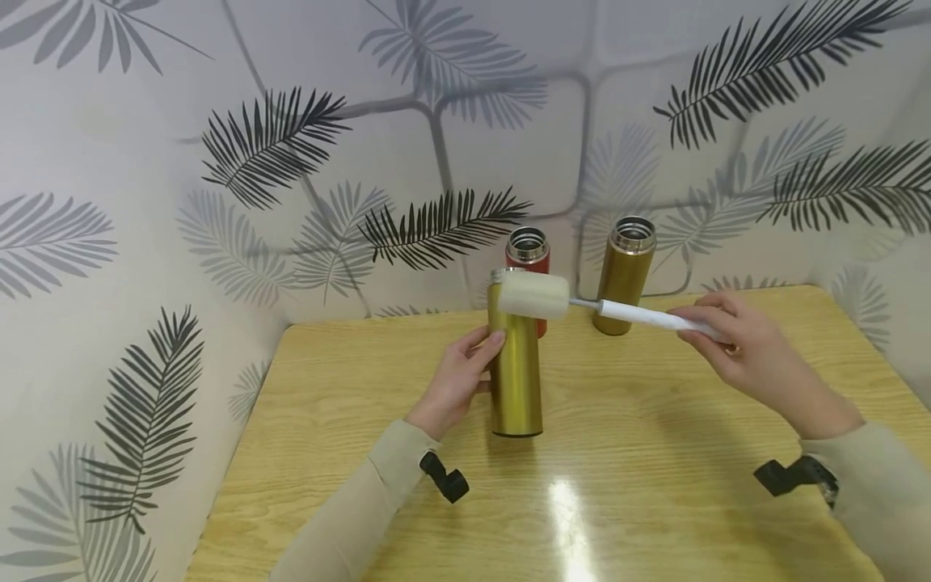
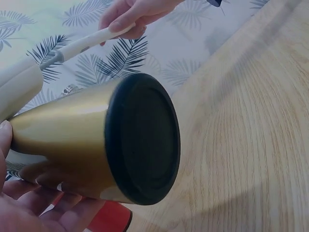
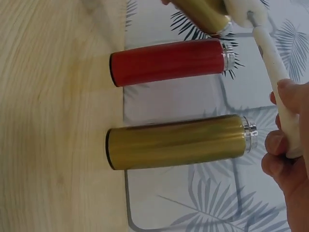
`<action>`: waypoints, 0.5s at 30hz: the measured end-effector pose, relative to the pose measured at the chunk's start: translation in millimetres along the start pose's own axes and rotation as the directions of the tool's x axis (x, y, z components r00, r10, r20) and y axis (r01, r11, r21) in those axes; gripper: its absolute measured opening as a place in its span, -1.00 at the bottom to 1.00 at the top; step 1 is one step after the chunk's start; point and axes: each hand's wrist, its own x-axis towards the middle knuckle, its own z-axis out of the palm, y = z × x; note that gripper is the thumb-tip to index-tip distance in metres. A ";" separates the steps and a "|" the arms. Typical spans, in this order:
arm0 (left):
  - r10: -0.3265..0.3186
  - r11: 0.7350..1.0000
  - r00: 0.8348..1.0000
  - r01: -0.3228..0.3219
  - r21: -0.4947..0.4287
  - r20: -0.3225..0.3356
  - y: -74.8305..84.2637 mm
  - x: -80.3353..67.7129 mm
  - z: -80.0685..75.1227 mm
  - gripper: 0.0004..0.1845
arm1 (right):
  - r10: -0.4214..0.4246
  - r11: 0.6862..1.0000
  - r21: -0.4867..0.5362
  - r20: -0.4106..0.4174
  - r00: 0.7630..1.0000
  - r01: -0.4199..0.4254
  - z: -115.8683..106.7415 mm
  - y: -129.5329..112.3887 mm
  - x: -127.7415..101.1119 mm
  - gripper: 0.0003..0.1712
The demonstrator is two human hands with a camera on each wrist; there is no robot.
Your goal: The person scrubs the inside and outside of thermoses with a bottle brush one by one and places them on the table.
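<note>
Left hand (image 1: pixel 454 380) grip around gold flask (image 1: pixel 515 364) mid-table, right hand (image 1: pixel 735 343) pinching sponge brush (image 1: pixel 534 296) at its rim.

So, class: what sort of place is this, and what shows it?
Probably a staged tabletop booth, not a kitchen: a wooden table boxed in by leaf-print backdrop walls, with three open flasks, one gold flask in hand.

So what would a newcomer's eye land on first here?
Probably the gold flask at the table's centre, gripped by the left hand, with the sponge brush at its mouth, handle pinched by the right hand. Behind stand a red flask and a second gold flask, both uncapped.
</note>
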 end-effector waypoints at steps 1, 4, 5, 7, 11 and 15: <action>-0.002 1.000 1.000 0.002 -0.004 0.001 0.0 0.0 0.5 -0.39 | 0.004 1.000 0.011 0.018 1.000 -0.004 0.4 0.5 -1.2 -0.43; -0.008 1.000 1.000 0.008 -0.008 0.010 0.1 0.0 2.0 -0.40 | 0.019 1.000 0.009 0.058 0.998 -0.019 2.1 1.5 -4.6 -0.60; -0.011 1.000 1.000 0.011 -0.011 0.014 -0.1 0.1 2.4 -0.41 | 0.026 1.000 0.002 0.070 0.997 -0.026 2.2 1.1 -5.4 -0.65; -0.014 1.000 1.000 0.014 -0.007 0.019 -0.3 0.0 3.5 -0.41 | 0.028 0.999 -0.033 0.080 0.996 -0.025 2.5 -0.1 -6.1 -0.62; -0.015 1.000 0.999 0.014 0.006 0.030 0.0 -0.6 6.2 -0.40 | 0.021 0.997 -0.074 0.094 0.995 -0.014 3.6 -0.3 -6.4 -0.44; -0.020 1.000 0.999 0.020 0.007 0.042 1.5 -1.1 9.8 -0.38 | 0.020 0.996 -0.083 0.137 0.990 -0.009 6.5 1.6 -5.6 -0.37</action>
